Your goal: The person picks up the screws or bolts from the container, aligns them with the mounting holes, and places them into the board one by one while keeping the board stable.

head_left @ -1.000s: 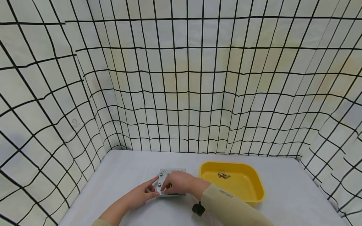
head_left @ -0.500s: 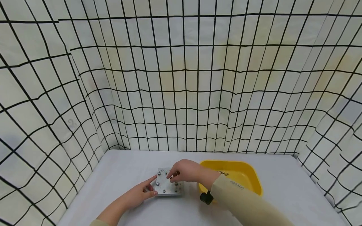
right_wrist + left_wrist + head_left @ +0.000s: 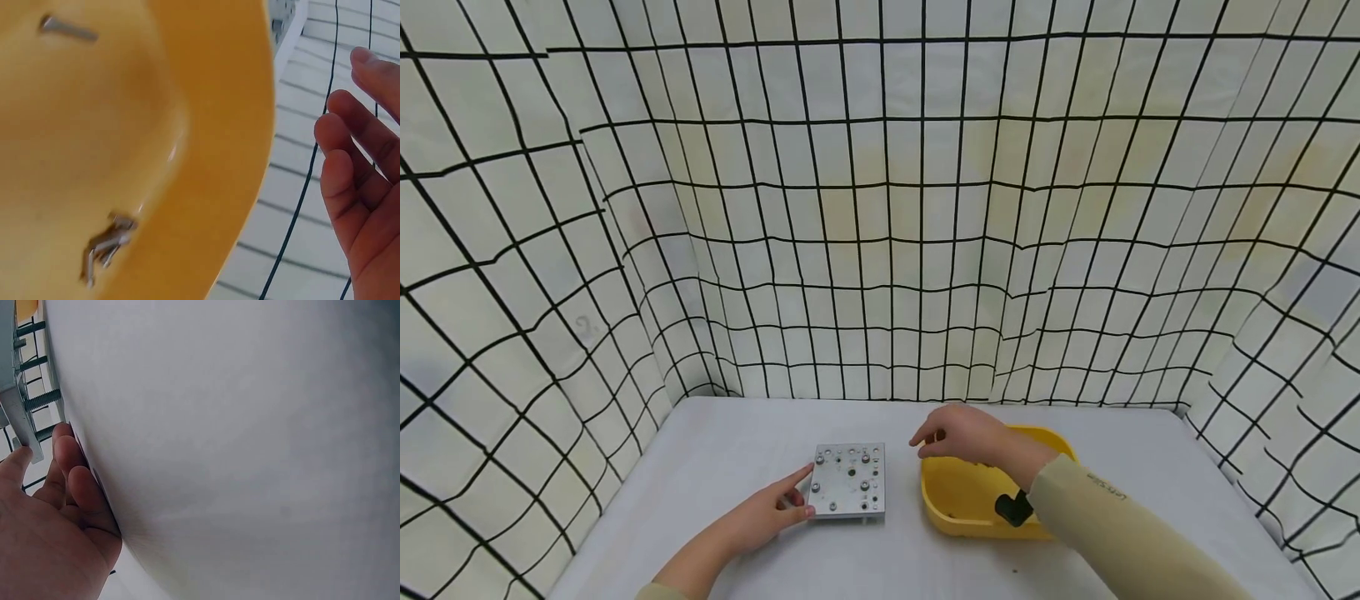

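Observation:
A square metal plate (image 3: 841,490) with holes and several bolts (image 3: 865,486) lies left of the yellow tray. In the left wrist view, threaded shanks (image 3: 42,400) stick out below it. My left hand (image 3: 766,518) touches its left edge with extended index finger and thumb; the other fingers bend loosely beneath, holding nothing. My right hand (image 3: 972,435) hovers over the left rim of the yellow tray (image 3: 958,527), fingers loosely bent and apart. Nothing shows between them in the right wrist view. Inside the tray lie a small bolt cluster (image 3: 106,240) and a single bolt (image 3: 69,28), blurred.
A white cloth covers the table (image 3: 737,442). White walls with a black grid (image 3: 902,250) enclose the back and sides. A dark wrist camera (image 3: 1015,508) hangs under the right wrist. A tiny dark speck (image 3: 1015,571) lies on the cloth in front of the tray.
My right hand has moved from over the plate's lower left, across its upper right, to the tray, uncovering the plate. My left hand stays at the plate's left edge.

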A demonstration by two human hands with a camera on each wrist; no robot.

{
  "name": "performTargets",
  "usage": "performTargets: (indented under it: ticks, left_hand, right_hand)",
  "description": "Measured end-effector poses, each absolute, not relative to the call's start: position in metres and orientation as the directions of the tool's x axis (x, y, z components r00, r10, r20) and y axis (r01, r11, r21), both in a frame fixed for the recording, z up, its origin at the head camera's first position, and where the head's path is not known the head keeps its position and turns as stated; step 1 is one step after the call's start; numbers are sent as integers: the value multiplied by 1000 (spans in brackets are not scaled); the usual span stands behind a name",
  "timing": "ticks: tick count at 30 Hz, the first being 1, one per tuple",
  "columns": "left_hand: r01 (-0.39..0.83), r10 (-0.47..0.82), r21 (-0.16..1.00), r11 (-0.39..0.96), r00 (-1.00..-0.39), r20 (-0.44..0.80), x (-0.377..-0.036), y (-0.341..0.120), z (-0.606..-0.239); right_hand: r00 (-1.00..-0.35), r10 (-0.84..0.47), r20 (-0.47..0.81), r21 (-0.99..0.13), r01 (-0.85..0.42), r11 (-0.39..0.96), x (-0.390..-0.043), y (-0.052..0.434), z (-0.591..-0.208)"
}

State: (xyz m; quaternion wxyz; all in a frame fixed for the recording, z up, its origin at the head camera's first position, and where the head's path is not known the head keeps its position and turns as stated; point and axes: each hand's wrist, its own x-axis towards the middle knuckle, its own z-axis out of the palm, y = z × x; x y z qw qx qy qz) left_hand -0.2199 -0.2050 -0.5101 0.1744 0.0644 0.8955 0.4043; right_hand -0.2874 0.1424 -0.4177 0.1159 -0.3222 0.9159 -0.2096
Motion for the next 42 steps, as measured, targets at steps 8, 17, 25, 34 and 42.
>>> performTargets:
  ticks: [8, 17, 25, 34, 42]
  left_hand:
    - [-33, 249, 744, 667, -932, -264, -221, -207, -511]
    - [-30, 250, 749, 662, -933, -258, -221, -209, -513]
    - [-39, 247, 751, 660, -932, -265, -220, -210, -513]
    - [-32, 254, 751, 660, -931, -263, -220, -208, -512]
    - [-29, 252, 753, 658, -933, -256, -219, -208, -512]
  right_hand:
    - [-791, -606, -88, -451, -511, 732, -295, 194, -426]
    - [-812, -571, -116, -439, -474, 763, -296, 231, -440]
    - [-821, -554, -136, -391, -469, 792, -299, 234, -438]
    - [-819, -539, -197, -256, -487, 835, -305, 237, -447]
    - [-805, -543, -237, -198, -507, 839, -304, 235, -459]
